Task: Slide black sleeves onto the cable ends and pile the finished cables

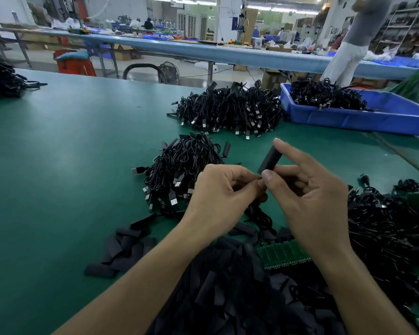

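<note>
Green table (70, 153): large cable pile (228, 110) far back, beside blue bin (348, 117). Nearer cable pile (179, 170) just beyond hands, probably finished ones. Loose sleeve heap (228, 286) under forearms. Right hand (307, 189): thumb and forefinger pinch black sleeve (269, 160), tilted, clear of table. Left hand (218, 189): fingers curled, pinching cable (259, 216) at sleeve's lower mouth; cable tip hidden. Judged step: start of threading. Next move needs end lined up with mouth, sleeve pushed on.

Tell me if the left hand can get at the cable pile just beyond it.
Probably yes: the cable pile lies just beyond the left hand, nothing between them, though the hand is pinching a cable it must first release.
</note>
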The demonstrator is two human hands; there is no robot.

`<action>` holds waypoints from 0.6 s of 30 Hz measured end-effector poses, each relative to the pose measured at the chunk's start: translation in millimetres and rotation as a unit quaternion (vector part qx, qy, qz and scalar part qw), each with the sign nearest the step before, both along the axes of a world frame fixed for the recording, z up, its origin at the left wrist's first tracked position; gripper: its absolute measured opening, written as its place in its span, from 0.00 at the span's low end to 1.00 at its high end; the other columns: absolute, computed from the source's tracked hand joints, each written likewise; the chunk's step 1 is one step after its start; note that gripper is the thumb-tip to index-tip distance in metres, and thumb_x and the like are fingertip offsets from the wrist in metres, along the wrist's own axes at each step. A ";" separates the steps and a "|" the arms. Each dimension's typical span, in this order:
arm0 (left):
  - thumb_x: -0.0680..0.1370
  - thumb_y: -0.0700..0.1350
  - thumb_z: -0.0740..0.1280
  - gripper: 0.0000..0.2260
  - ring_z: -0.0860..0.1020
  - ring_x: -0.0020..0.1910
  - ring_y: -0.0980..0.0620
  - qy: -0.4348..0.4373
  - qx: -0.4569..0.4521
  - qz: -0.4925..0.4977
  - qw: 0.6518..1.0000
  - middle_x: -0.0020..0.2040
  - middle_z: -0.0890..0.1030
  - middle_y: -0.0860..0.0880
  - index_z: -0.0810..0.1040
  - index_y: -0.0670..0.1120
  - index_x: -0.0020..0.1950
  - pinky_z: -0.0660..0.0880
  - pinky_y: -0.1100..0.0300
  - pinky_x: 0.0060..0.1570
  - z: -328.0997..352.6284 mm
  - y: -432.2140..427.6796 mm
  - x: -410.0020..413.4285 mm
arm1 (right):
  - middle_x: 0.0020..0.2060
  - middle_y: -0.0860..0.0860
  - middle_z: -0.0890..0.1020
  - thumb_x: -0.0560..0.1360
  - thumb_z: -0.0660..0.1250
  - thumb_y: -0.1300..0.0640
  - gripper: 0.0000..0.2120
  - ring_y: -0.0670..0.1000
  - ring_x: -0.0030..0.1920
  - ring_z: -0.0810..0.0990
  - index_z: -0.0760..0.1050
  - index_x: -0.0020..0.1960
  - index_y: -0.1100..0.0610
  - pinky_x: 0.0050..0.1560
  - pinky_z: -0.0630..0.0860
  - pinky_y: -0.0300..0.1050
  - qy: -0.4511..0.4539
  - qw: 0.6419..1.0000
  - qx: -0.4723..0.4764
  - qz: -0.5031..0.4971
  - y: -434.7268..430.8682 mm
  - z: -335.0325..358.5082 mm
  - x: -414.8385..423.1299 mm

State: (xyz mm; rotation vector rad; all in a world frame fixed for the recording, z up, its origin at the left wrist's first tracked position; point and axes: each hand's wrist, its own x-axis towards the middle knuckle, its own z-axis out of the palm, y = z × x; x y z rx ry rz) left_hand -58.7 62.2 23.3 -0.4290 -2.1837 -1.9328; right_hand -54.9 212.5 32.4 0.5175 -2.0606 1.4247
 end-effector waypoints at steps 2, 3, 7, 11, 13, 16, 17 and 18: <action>0.78 0.41 0.72 0.04 0.86 0.40 0.53 0.009 0.004 0.002 1.000 0.38 0.87 0.48 0.86 0.41 0.47 0.83 0.58 0.44 -0.4 0.2 -0.2 | 0.44 0.37 0.85 0.75 0.74 0.57 0.23 0.41 0.45 0.85 0.75 0.65 0.39 0.49 0.80 0.34 -0.001 1.000 -0.019 0.006 -0.9 -0.8 0.2; 0.78 0.41 0.72 0.04 0.86 0.39 0.53 0.014 0.004 0.005 1.000 0.38 0.86 0.48 0.86 0.42 0.46 0.83 0.59 0.44 -0.6 0.4 -0.2 | 0.44 0.39 0.86 0.75 0.74 0.56 0.23 0.42 0.46 0.85 0.75 0.65 0.38 0.50 0.81 0.37 -0.004 1.000 -0.026 0.008 -1.0 -1.1 0.1; 0.78 0.40 0.72 0.04 0.85 0.38 0.55 0.023 -0.001 0.015 1.000 0.37 0.86 0.50 0.86 0.44 0.44 0.82 0.61 0.41 -1.9 1.2 0.2 | 0.43 0.41 0.86 0.74 0.74 0.55 0.22 0.44 0.46 0.85 0.76 0.63 0.36 0.50 0.82 0.42 -0.020 0.999 -0.026 0.019 -0.9 -0.5 0.3; 0.78 0.40 0.72 0.05 0.84 0.35 0.56 0.025 -0.013 0.029 0.999 0.35 0.86 0.51 0.86 0.44 0.43 0.79 0.64 0.37 -2.9 2.7 -0.2 | 0.42 0.42 0.84 0.75 0.73 0.58 0.22 0.45 0.44 0.85 0.76 0.61 0.35 0.46 0.81 0.38 -0.026 0.999 0.001 0.030 -3.6 0.0 -2.0; 0.78 0.40 0.72 0.06 0.82 0.33 0.60 0.015 -0.006 0.023 1.000 0.33 0.85 0.53 0.85 0.45 0.42 0.76 0.68 0.35 -1.0 4.0 1.2 | 0.44 0.40 0.84 0.76 0.72 0.57 0.21 0.44 0.45 0.84 0.75 0.62 0.36 0.45 0.79 0.34 -0.032 0.999 0.014 0.032 -3.4 1.0 -2.3; 0.78 0.40 0.71 0.06 0.80 0.32 0.62 0.009 0.001 0.015 1.000 0.32 0.83 0.55 0.84 0.46 0.41 0.74 0.70 0.34 1.1 6.1 2.2 | 0.44 0.40 0.83 0.77 0.70 0.56 0.22 0.43 0.44 0.84 0.73 0.66 0.38 0.43 0.78 0.32 -0.047 0.998 0.027 0.043 -1.0 4.4 -1.1; 0.78 0.41 0.71 0.06 0.80 0.32 0.62 0.008 0.003 0.015 1.000 0.32 0.83 0.55 0.84 0.45 0.42 0.74 0.70 0.33 1.6 6.9 2.4 | 0.43 0.40 0.84 0.77 0.70 0.55 0.23 0.43 0.44 0.84 0.72 0.68 0.37 0.43 0.78 0.32 -0.052 0.997 0.025 0.046 0.1 6.2 -0.7; 0.78 0.42 0.72 0.05 0.80 0.32 0.62 0.006 0.003 0.014 1.000 0.32 0.83 0.55 0.83 0.45 0.42 0.74 0.70 0.33 1.5 7.7 2.7 | 0.42 0.40 0.84 0.77 0.70 0.55 0.24 0.43 0.44 0.84 0.71 0.69 0.36 0.43 0.77 0.32 -0.054 0.997 0.024 0.047 1.5 8.0 -0.4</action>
